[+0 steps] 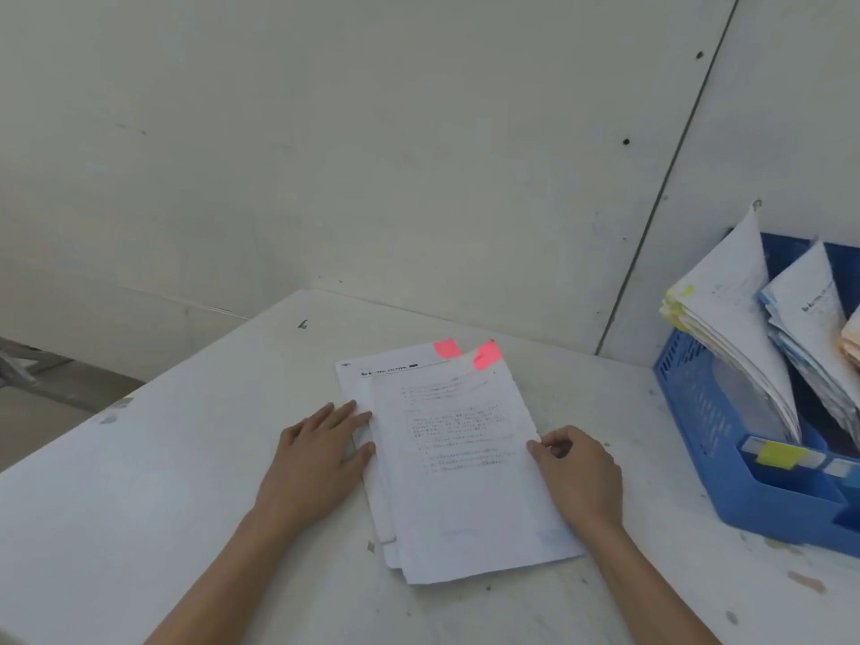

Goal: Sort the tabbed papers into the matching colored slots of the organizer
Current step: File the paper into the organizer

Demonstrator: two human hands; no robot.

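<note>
A person's left hand (321, 453) lies flat on the white table (186, 481), fingers straight and tips touching the left edge of a stack of pink-tabbed papers (460, 481), which sits at that hand's 3 o'clock with its tabs at the 12 o'clock end. The right hand (579, 477), at the stack's 3 o'clock, curls thumb and fingers at the stack's right edge, apparently pinching it, though blur leaves the grip unsure. Farther toward 3 o'clock stands the blue organizer (698, 402), yellow-tabbed sheets (726, 328) leaning in its leftmost slot behind a yellow label (779, 454).
</note>
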